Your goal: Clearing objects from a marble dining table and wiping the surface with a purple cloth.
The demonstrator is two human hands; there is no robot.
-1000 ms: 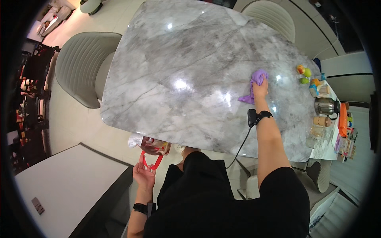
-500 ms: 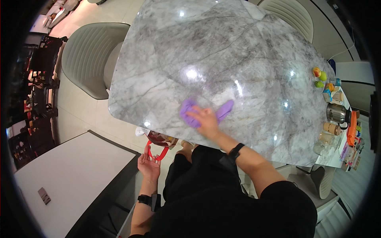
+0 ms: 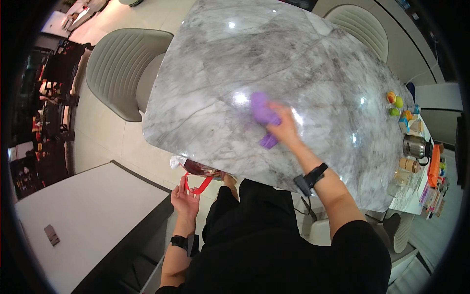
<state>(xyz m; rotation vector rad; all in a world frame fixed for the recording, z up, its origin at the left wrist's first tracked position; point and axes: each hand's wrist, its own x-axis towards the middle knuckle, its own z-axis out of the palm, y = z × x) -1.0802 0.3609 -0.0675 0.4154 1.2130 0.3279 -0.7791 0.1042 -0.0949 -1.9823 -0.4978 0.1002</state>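
As right hand [image 3: 284,124] clutches cloth [image 3: 263,110], left [image 3: 185,201] hooks handle [image 3: 204,186].

On the shiny gray counter [image 3: 205,88], a bunched-up purple cloth [image 3: 261,109] is seen, and round fruits [image 3: 398,102] are set near the right edge.

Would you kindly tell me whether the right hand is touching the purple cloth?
Touching: the head view shows the right hand gripping the bunched purple cloth, with no gap between them.
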